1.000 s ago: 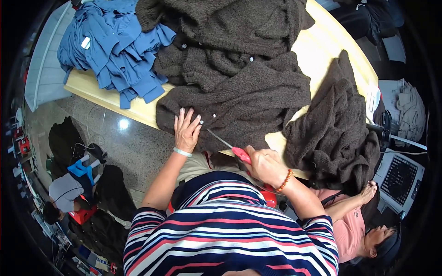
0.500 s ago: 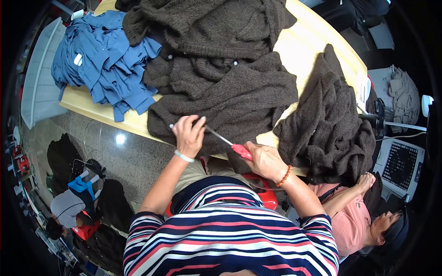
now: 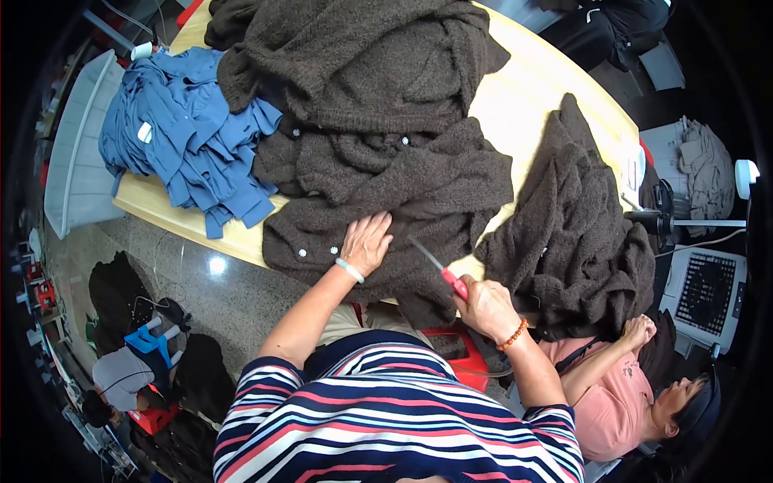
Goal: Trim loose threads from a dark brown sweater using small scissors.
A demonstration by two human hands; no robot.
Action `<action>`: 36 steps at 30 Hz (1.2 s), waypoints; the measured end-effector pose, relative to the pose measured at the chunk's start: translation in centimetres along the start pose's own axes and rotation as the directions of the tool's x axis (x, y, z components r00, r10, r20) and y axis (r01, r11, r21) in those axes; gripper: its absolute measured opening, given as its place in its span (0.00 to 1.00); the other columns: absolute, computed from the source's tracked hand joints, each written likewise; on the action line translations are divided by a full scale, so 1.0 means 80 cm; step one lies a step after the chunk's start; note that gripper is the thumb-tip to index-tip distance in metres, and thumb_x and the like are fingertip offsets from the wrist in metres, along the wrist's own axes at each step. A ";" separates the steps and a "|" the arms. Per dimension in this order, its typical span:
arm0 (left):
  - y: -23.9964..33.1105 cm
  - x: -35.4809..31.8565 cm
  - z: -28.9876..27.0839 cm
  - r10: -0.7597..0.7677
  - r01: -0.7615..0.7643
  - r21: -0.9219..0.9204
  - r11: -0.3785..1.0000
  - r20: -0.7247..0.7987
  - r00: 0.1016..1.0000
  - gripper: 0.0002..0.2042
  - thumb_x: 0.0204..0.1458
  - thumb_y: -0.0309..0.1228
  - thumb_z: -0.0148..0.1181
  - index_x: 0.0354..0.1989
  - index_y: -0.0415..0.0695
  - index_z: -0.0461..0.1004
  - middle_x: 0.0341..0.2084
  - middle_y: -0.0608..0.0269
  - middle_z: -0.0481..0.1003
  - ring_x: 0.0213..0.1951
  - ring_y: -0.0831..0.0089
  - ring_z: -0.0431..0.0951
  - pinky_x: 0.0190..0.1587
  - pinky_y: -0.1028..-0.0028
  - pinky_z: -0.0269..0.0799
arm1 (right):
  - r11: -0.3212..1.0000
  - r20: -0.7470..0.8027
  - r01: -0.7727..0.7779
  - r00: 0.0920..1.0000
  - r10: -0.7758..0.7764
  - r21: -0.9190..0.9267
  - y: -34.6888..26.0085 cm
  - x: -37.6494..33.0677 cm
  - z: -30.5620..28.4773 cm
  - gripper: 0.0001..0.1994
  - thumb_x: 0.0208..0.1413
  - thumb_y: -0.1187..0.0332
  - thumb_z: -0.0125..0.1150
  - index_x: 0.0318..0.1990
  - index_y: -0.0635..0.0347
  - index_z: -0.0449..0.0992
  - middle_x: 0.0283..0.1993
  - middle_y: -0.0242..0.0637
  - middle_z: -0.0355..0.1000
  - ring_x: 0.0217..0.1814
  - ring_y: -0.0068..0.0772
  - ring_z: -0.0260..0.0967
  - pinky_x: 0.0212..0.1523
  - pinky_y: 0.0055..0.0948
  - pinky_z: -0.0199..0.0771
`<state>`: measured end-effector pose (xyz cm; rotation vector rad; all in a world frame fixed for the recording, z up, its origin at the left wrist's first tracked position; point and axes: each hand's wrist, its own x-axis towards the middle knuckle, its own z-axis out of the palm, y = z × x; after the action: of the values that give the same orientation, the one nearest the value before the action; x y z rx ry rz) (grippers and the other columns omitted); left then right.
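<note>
My left hand [image 3: 368,244] lies flat on a dark brown knitted garment [image 3: 403,193], fingers stretched out and holding nothing. Two small round pale buttons or ornaments [image 3: 334,250] show on the knit beside its wrist. In my right hand [image 3: 489,308], closed round the grip, is a red-handled tool [image 3: 453,282] with a slim metal shaft, much like a screwdriver. Its tip is over the knit, to the right of my left hand; whether it touches the cloth I cannot tell. More brown knitwear [image 3: 378,60] is heaped behind.
Blue garments [image 3: 189,133] are piled at the table's left, by a grey bin [image 3: 80,153]. Another brown knit [image 3: 576,217] lies on the pale table [image 3: 523,97] at the right. A person in a pink shirt [image 3: 600,394] sits close on my right; another [image 3: 121,374] is at lower left.
My left hand has moved right and flattened onto the knit, baring a second pale ornament. My right hand has drawn the tool back, right and toward me.
</note>
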<state>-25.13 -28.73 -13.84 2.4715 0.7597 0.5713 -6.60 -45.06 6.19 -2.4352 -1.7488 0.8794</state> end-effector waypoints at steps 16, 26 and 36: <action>0.007 -0.033 -0.008 -0.044 0.039 0.121 0.992 0.039 0.998 0.23 0.53 0.40 0.59 0.59 0.58 0.70 0.64 0.54 0.60 0.60 0.47 0.60 0.64 0.46 0.49 | 0.992 0.056 0.110 0.992 -0.113 0.061 0.002 0.007 0.008 0.11 0.55 0.63 0.60 0.38 0.59 0.70 0.23 0.52 0.72 0.29 0.53 0.74 0.32 0.45 0.73; 0.015 -0.068 -0.071 -0.150 0.144 0.132 0.981 0.038 0.988 0.26 0.52 0.37 0.60 0.61 0.49 0.68 0.64 0.59 0.63 0.60 0.47 0.62 0.64 0.41 0.48 | 0.983 0.065 0.180 0.981 -0.181 0.024 -0.006 0.005 0.004 0.11 0.55 0.61 0.61 0.37 0.60 0.72 0.20 0.47 0.73 0.26 0.48 0.76 0.28 0.42 0.74; -0.013 -0.103 -0.067 -0.039 0.040 -0.016 0.999 0.081 0.996 0.31 0.48 0.36 0.64 0.62 0.43 0.65 0.61 0.54 0.66 0.60 0.50 0.65 0.64 0.48 0.54 | 0.962 0.050 0.274 0.961 -0.273 -0.019 -0.038 0.012 0.026 0.12 0.56 0.60 0.59 0.36 0.61 0.70 0.20 0.50 0.72 0.26 0.52 0.75 0.29 0.44 0.74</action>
<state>-34.56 -31.25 -12.21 2.4421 0.7663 0.4586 -9.98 -43.69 5.04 -2.1285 -2.0592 0.8932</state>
